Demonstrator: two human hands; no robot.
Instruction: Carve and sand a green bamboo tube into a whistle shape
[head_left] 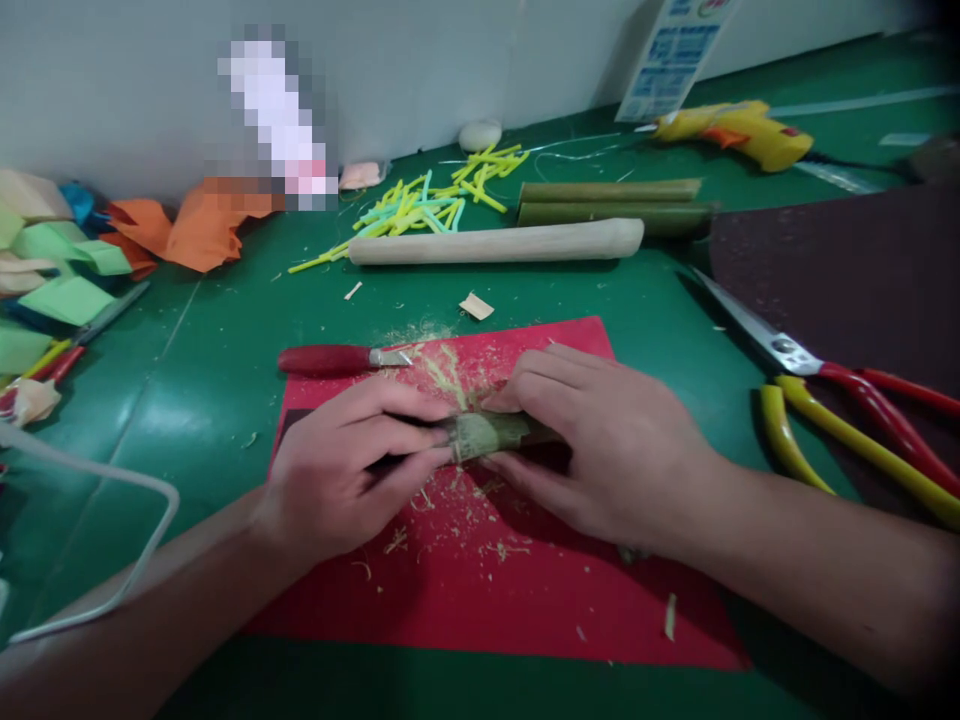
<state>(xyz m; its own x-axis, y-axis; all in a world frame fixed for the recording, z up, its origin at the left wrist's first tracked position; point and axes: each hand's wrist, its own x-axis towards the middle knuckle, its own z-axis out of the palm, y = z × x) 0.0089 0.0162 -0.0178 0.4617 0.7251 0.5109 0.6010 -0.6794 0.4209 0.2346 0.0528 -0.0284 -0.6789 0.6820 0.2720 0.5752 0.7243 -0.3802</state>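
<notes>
A short green bamboo piece [487, 436] lies sideways between my two hands, over a red sheet [450, 610] strewn with pale shavings. The fingers of my left hand [341, 465] are closed on its left end. My right hand [600, 440] wraps the right end from above, with the thumb below. My palms and fingers hide both ends of the piece. Just beyond my left hand, a red-handled carving knife [326, 360] rests on the sheet's far edge, its short blade pointing right. Something dark and flat [294, 420] shows beside my left hand.
A pale peeled stick [495, 243] lies beyond the sheet, with green bamboo lengths [615, 215] behind it. Cut yellow straws [409, 208] are heaped nearby. Right are red-handled scissors [787, 350], a yellow-handled tool [862, 450] and a yellow glue gun [739, 132]. Folded papers [67, 290] crowd the left.
</notes>
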